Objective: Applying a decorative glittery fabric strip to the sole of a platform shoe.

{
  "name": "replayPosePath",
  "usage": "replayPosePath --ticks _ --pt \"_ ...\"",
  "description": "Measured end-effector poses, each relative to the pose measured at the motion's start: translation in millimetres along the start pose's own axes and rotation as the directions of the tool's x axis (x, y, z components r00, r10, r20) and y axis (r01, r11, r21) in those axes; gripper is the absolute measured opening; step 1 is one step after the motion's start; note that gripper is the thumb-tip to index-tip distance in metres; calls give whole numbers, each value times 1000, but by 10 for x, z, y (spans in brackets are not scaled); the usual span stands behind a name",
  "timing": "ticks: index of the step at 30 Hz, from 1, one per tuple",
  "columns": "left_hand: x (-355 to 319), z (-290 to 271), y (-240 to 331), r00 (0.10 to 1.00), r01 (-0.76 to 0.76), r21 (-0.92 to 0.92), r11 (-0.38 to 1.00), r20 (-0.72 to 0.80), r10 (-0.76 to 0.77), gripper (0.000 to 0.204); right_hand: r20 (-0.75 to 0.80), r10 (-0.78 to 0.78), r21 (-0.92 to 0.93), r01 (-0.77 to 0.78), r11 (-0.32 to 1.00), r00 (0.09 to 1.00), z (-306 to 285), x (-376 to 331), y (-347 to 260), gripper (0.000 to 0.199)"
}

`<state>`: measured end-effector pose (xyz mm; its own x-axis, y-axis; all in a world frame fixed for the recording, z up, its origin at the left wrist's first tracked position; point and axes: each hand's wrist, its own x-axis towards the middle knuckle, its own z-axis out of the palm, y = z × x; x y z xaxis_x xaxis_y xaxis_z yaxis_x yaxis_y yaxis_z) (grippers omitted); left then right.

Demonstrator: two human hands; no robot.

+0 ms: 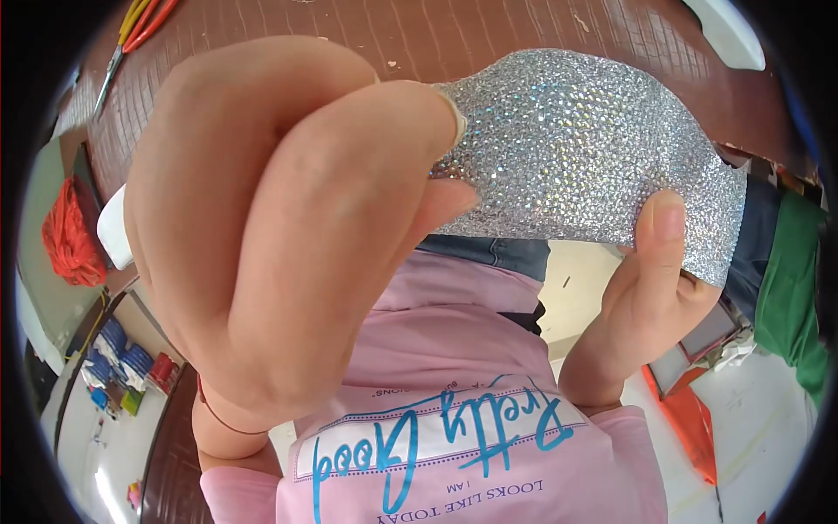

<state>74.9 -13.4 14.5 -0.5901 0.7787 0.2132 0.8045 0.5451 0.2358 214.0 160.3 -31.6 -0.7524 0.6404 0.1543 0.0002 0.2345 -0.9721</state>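
A silver band covered in small glittering rhinestones (559,144) stretches between my two hands, bowed upward in the middle. What kind of article it is, I cannot tell. My left hand (288,210) is close to the camera, its fingers bent and closed on the band's left end, with the thumb tip showing below the index finger. At the right end, my right hand (655,271) grips the band, thumb pressed flat on the sparkling face and the other fingers mostly hidden behind it. The band's left edge is covered by my left fingers.
Scissors (122,52) with red and yellow handles lie at the far left on the brown tabletop (419,31). A white object (729,33) sits far right. Around the sides are a red bag (72,236), blue-and-white packets (118,358), green cloth (790,288) and an orange piece (685,424).
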Motion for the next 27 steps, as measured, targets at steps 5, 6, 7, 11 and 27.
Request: replayPosePath --ticks 5,6,7,11,27 --pt "45 -25 12 997 -49 193 980 65 37 37 4 16 66 -16 998 1000 20 -26 38 25" --pt "53 -24 12 998 -49 188 981 53 40 37 8 31 85 -32 996 999 27 -34 31 25" --pt "60 -24 12 998 -48 183 982 40 42 37 13 46 104 -47 993 999 38 -31 32 26" --pt "104 36 10 998 -59 152 987 -11 61 38 -28 21 129 -18 992 999 83 4 74 29" --pt "-50 162 52 989 -85 -14 996 -121 82 41 69 -86 187 72 980 994 89 49 121 25"
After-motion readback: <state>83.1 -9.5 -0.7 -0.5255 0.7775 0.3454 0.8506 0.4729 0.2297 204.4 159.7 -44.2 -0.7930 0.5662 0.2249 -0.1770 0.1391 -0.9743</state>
